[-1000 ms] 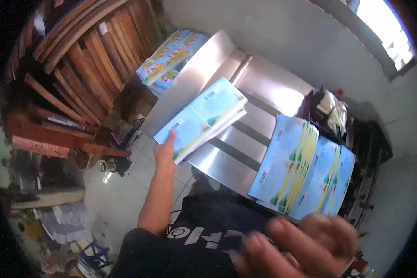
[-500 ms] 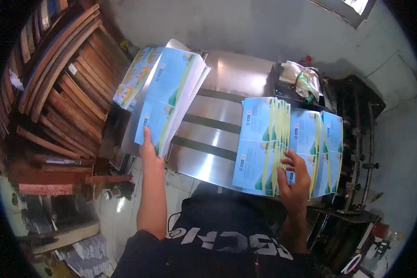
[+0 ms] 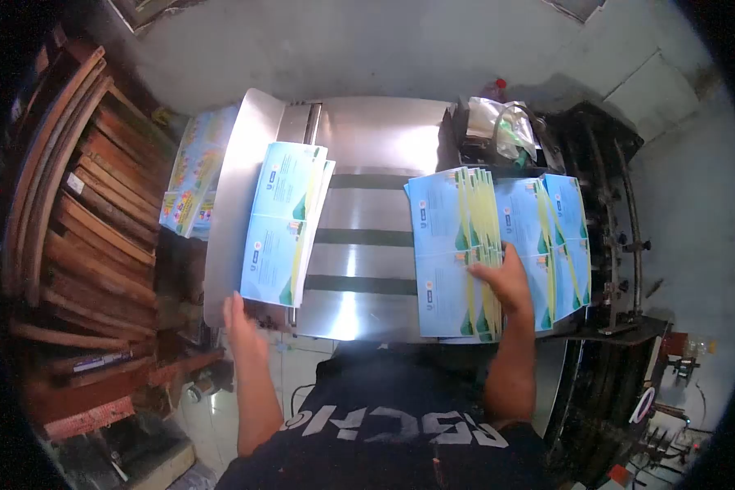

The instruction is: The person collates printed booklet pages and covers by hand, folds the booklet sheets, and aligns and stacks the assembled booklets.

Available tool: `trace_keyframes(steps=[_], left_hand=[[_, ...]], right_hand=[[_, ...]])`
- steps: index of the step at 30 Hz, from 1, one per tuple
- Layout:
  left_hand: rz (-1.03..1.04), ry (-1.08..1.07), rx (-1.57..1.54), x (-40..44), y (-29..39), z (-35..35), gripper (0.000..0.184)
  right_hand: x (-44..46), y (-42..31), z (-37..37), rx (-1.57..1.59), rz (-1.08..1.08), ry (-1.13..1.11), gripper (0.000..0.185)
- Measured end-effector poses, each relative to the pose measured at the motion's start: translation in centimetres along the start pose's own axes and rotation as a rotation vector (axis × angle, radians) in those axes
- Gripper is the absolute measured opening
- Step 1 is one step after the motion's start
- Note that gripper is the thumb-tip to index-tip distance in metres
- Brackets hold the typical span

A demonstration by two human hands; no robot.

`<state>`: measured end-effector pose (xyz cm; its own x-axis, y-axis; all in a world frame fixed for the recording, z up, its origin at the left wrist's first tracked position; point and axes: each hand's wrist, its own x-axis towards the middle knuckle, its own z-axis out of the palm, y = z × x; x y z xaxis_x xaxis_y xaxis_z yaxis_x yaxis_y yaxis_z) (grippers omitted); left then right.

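Note:
A stack of light-blue printed sheets (image 3: 282,220) lies at the left end of the metal table (image 3: 355,314), against the upright metal plate. My left hand (image 3: 241,327) is at its lower left corner, fingers raised and slightly blurred, not wrapped round the stack. On the right side, overlapping blue and green printed sheets (image 3: 441,245) are fanned out. My right hand (image 3: 506,282) rests on them, thumb pointing left over the green edges; its other fingers are mostly hidden, and whether they grip any sheets cannot be told.
An upright curved metal plate (image 3: 241,163) bounds the table's left end. Beyond it are more printed sheets (image 3: 192,188) and a rack of wooden boards (image 3: 98,212). A dark tray with crumpled foil (image 3: 506,131) and metal rods (image 3: 629,245) stand at the right.
The stack in my left hand has come down onto the table's left end, and that hand has let go. My right hand has moved slightly up and left over the fanned sheets. The view has shifted.

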<state>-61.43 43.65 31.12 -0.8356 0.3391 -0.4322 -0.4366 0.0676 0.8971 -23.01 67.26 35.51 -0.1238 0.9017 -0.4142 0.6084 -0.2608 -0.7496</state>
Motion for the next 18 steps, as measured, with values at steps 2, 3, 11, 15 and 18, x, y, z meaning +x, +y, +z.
trace_keyframes(steps=[2,3,11,15,18], left_hand=[[0.351,-0.042,0.259,-4.0,1.3,1.4,0.052],[0.711,-0.083,0.518,-5.7,1.3,2.5,0.048],[0.018,-0.994,0.383,-5.7,-4.5,14.7,0.041],[-0.367,-1.06,0.201,-4.3,-5.1,15.0,0.03],[-0.252,-0.987,0.123,-3.1,-5.1,14.2,0.026]], right_hand=[[-0.7,-0.4,0.7,0.364,0.04,-0.055,0.064],[-0.6,-0.1,1.2,0.358,0.051,-0.045,0.064],[-3.7,-1.9,6.1,0.673,-0.045,-0.397,0.041],[-4.6,-0.2,6.7,0.811,0.032,-0.399,0.037],[-5.0,1.2,4.7,0.839,0.0,-0.276,0.031]])
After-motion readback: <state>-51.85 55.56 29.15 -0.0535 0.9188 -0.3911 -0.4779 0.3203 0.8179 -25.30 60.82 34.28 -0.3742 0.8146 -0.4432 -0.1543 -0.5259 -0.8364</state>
